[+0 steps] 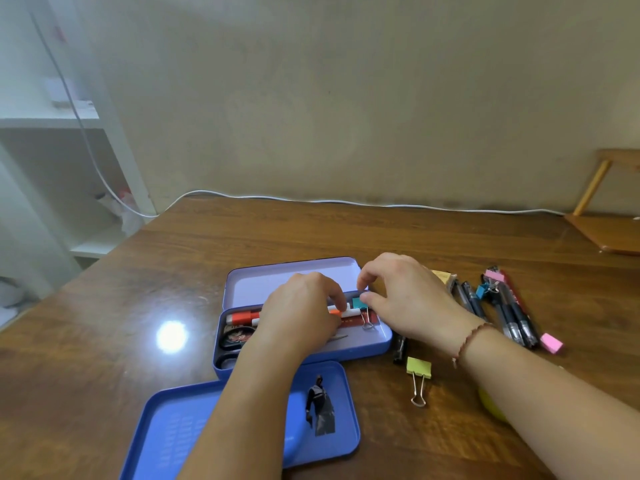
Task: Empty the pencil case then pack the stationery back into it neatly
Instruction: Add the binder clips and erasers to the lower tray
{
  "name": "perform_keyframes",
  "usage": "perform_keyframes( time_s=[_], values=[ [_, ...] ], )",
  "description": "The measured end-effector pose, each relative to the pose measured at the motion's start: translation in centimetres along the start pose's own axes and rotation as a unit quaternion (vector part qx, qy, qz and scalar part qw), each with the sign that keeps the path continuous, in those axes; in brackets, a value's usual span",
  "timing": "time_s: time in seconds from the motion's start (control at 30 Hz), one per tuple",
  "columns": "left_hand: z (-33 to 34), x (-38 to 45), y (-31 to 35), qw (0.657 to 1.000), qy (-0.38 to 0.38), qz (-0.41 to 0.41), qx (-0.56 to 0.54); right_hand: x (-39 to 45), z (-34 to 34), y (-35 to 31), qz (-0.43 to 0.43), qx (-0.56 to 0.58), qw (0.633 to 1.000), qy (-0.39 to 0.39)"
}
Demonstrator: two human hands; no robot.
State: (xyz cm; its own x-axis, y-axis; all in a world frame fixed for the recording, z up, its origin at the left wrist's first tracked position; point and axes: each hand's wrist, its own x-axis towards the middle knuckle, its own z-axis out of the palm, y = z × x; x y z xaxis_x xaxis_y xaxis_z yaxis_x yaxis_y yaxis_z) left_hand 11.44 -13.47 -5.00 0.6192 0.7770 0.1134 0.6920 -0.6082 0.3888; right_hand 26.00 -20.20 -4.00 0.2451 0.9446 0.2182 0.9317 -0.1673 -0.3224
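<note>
A blue tin pencil case (377, 344) lies open on the wooden table, its lid (277, 282) tipped back. Inside lie an orange-and-white marker (242, 317), black scissors (228, 342) and a red item. My left hand (301, 313) reaches into the case, fingers on a white-and-orange pen (349, 312). My right hand (405, 299) hovers at the case's right end, thumb and fingers pinching a teal binder clip (357, 302) whose wire handle hangs down. A yellow binder clip (419, 368) lies on the table to the right.
A separate blue tray with a figure picture (332, 441) sits in front of the case. Several dark pens (509, 317), a blue clip, a pink clip (494, 275) and a pink eraser (551, 342) lie to the right. A white cable (381, 203) runs along the wall.
</note>
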Motion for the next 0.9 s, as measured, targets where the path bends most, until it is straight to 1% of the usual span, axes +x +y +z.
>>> perform_keyframes(
  time_s=[0.1,0.17,0.2,0.3,0.33,0.4,0.53,0.6,0.63,0.7,0.77,0.83,0.9],
  values=[
    [0.1,0.0,0.0,1.000,0.006,-0.002,-0.005,-1.5,-1.5,-0.2,-0.005,0.012,1.000,-0.001],
    [0.0,0.0,-0.1,1.000,0.006,0.003,-0.010,-3.5,-3.1,0.1,-0.002,-0.006,1.000,-0.007],
    [0.0,0.0,-0.1,1.000,0.006,0.011,-0.013,-4.6,-3.7,0.4,0.007,-0.024,0.999,-0.025],
    [-0.1,0.0,0.2,0.999,0.001,0.041,-0.019,-7.8,-4.6,0.4,0.062,-0.102,0.986,-0.113],
    [-0.2,0.0,0.3,0.998,-0.004,0.052,-0.020,-8.3,-4.5,0.4,0.069,-0.125,0.981,-0.132],
    [-0.2,-0.2,0.5,0.997,-0.019,0.073,-0.018,-9.0,-3.8,0.3,0.069,-0.126,0.980,-0.141],
    [-0.5,-0.5,0.7,0.996,-0.039,0.081,-0.007,-9.4,-3.3,0.5,0.056,-0.080,0.990,-0.099],
    [-0.5,-0.5,0.6,0.996,-0.041,0.078,-0.008,-9.5,-3.6,0.7,0.065,-0.025,0.994,-0.081],
    [-0.5,-0.5,0.5,0.996,-0.044,0.078,-0.008,-9.5,-3.8,0.8,0.062,0.019,0.996,-0.062],
    [-0.6,-0.4,0.5,0.995,-0.053,0.080,-0.008,-9.3,-4.2,1.0,0.033,0.133,0.990,0.012],
    [-0.8,-0.4,0.3,0.995,-0.061,0.077,-0.008,-8.6,-4.3,0.7,0.005,0.228,0.970,0.083],
    [-0.8,-0.4,0.1,0.995,-0.064,0.070,-0.008,-7.8,-3.6,0.2,-0.021,0.233,0.965,0.115],
    [-0.8,-0.4,-0.1,0.996,-0.066,0.061,-0.011,-7.2,-2.2,-0.1,-0.055,0.172,0.975,0.127]
  ],
)
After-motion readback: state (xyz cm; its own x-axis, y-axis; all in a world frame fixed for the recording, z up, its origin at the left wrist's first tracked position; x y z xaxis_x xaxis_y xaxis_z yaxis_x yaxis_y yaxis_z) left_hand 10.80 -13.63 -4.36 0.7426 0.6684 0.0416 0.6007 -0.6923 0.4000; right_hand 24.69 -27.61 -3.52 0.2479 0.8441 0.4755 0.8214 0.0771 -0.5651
